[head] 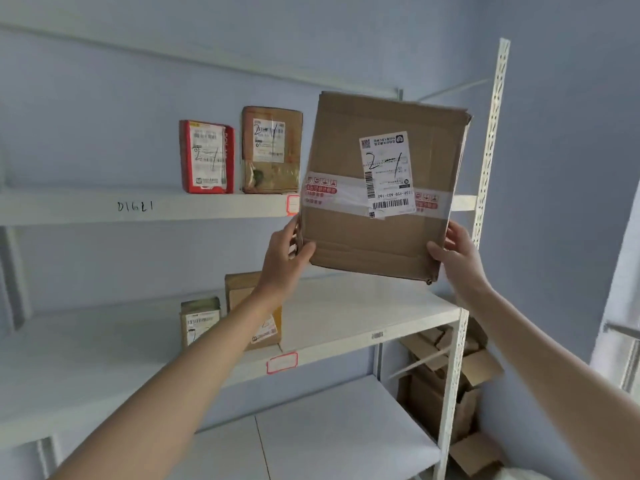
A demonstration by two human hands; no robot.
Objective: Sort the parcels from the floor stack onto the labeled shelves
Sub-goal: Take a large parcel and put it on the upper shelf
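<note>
both hands grip parcel (377, 188) before shelf edge (207, 209).

Brown cardboard parcel (374, 202) with white label (388, 171), red-printed tape (325, 194); white shelves (207, 207).

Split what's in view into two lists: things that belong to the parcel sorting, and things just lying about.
Part of the job:
- large cardboard parcel marked 2-1, gripped by left hand and right hand
- upper shelf with red parcel and brown parcel
- middle shelf with two small parcels

Lying about:
- empty opened cartons behind the rack
- bare bottom shelf
</note>
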